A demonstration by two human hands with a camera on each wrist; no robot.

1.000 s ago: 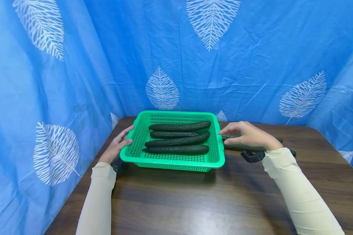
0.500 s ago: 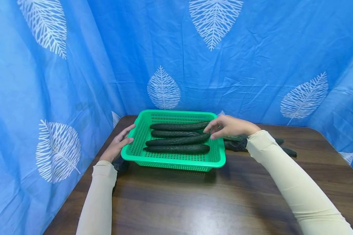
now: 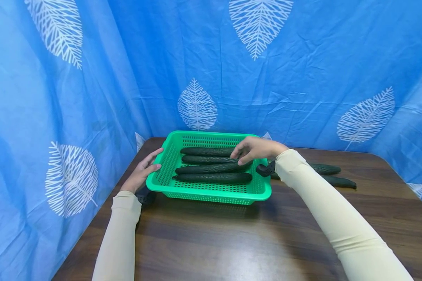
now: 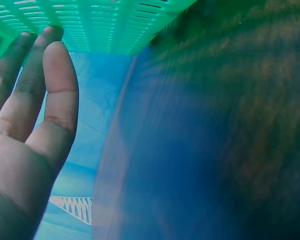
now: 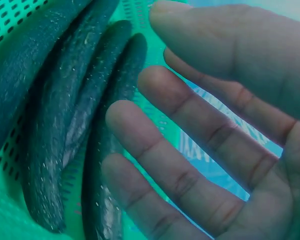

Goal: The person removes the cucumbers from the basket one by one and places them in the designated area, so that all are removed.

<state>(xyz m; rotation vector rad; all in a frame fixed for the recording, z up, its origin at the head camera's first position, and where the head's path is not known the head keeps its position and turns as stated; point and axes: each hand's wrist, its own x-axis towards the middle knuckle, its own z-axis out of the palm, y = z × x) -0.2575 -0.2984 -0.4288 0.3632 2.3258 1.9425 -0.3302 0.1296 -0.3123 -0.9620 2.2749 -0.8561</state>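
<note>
A green plastic basket (image 3: 211, 197) with slotted walls holds several dark green cucumbers (image 3: 214, 178) lying side by side. At its left end my left hand (image 3: 140, 173) rests against the rim. In the left wrist view, the extended fingers (image 4: 60, 85) of that hand reach up to the basket's outer wall (image 4: 105, 25). My right hand (image 3: 254, 150) hovers over the right part of the basket, above the cucumber ends, and holds nothing. The right wrist view shows its loosely bent, spread fingers (image 5: 185, 175) beside the cucumbers (image 5: 55, 125), partly overlapping one in view.
Two more cucumbers (image 3: 337, 182) lie on the brown wooden table (image 3: 211, 242) right of the basket, partly hidden by the right forearm (image 3: 323, 199). A blue curtain (image 3: 302, 78) with white leaf prints hangs behind the table and along its left side.
My right hand has moved left from beside the basket's right rim to over the cucumbers inside. The left hand keeps its place at the left rim.
</note>
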